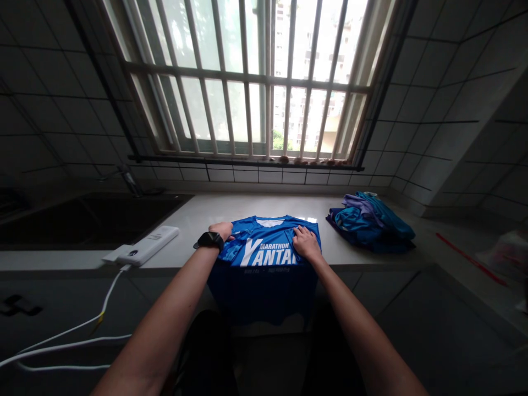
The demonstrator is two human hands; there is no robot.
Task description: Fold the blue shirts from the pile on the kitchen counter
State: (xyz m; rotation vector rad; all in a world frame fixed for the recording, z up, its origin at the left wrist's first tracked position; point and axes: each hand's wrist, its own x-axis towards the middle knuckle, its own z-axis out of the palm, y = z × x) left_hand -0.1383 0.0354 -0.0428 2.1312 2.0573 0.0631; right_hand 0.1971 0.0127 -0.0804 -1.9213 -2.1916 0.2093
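A blue T-shirt (268,231) with white "Marathon Yantai" lettering lies front up on the white counter, its neckline toward the window and its lower part hanging over the front edge. My left hand (223,230), a black watch on its wrist, is closed on the shirt's left side at the sleeve; its fingertips are partly hidden. On the other side, my right hand (305,242) lies flat on the fabric near the right sleeve, fingers outstretched. That sleeve appears folded inward over the front.
A heap of blue and purple clothes (367,223) sits to the right on the counter (206,214). At left are a white power bank (150,245) with a cable (108,291), and a dark sink (103,217) with a faucet (131,181). A barred window rises behind.
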